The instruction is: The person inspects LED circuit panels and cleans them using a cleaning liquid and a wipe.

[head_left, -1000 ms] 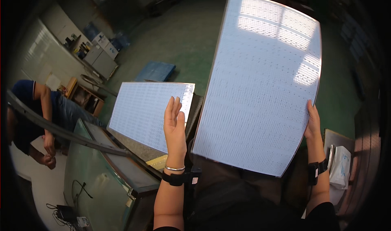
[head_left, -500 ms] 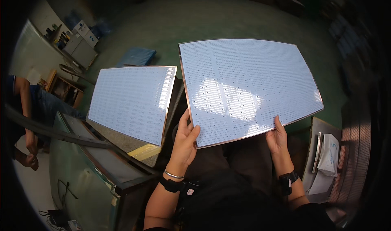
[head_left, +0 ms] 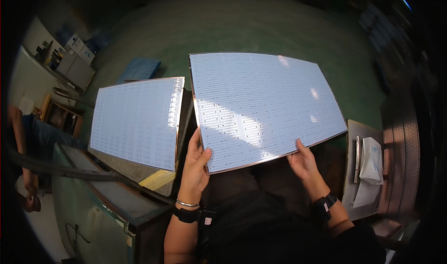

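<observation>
I hold a large white perforated panel (head_left: 260, 108) with a thin metallic edge, lying nearly flat in front of me. My left hand (head_left: 195, 164) grips its near left corner, thumb on top. My right hand (head_left: 305, 161) supports its near edge on the right. Both wrists wear dark bands; the left also has a thin bracelet. A second, similar white panel (head_left: 137, 120) rests to the left on a stack on top of a grey machine (head_left: 107, 194).
A yellow strip (head_left: 157, 179) shows beside the stack. A small table (head_left: 356, 194) with white papers (head_left: 371, 164) stands at my right. Another person (head_left: 28, 143) in blue bends at the far left. A blue crate (head_left: 137, 69) lies on the green floor.
The panel I hold has tipped down from upright to nearly flat and come lower and closer. My hands have stayed on its near edge.
</observation>
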`<state>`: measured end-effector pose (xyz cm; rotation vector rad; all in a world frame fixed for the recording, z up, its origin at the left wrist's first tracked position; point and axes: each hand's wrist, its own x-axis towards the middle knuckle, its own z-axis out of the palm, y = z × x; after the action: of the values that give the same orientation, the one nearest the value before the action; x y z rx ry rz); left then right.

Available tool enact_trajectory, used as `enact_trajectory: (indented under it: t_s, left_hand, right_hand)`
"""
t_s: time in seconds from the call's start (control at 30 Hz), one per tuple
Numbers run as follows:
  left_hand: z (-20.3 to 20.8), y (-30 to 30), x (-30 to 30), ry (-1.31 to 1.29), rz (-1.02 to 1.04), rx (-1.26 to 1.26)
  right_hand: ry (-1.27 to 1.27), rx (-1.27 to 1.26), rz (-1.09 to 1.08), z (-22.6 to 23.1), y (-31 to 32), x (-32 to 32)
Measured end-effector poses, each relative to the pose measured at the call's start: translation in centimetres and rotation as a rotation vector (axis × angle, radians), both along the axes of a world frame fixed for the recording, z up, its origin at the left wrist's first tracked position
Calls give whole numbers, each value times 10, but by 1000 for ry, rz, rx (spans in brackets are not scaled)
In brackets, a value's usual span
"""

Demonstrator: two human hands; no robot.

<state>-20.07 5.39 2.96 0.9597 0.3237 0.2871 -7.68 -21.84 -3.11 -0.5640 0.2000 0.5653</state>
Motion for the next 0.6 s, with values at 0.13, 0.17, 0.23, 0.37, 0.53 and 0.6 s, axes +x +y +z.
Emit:
enact_trajectory:
  t_s: [0.13,0.17,0.23,0.37,0.53,0.6]
  left_hand:
    - [-10,6,-3,60,-10,-48]
    - [-14,8,-5,45,-19,-73]
    - [-28,16,-11,76,-28,-80]
    - [-50,33,-19,174,-50,-26]
    - [-25,11,-16,28,-279,489]
    - [-14,7,-7,-75,-296,742]
  right_hand:
    - [79,-88,164,-4,-7,-14]
    - [84,-111,211,-8,-9,-16]
    - [86,-79,270,-17,-11,-22]
    - [129,-6,302,-24,-14,-26]
    - [76,-136,315,-22,-53,-31]
    - [-2,-236,329,-21,-74,-38]
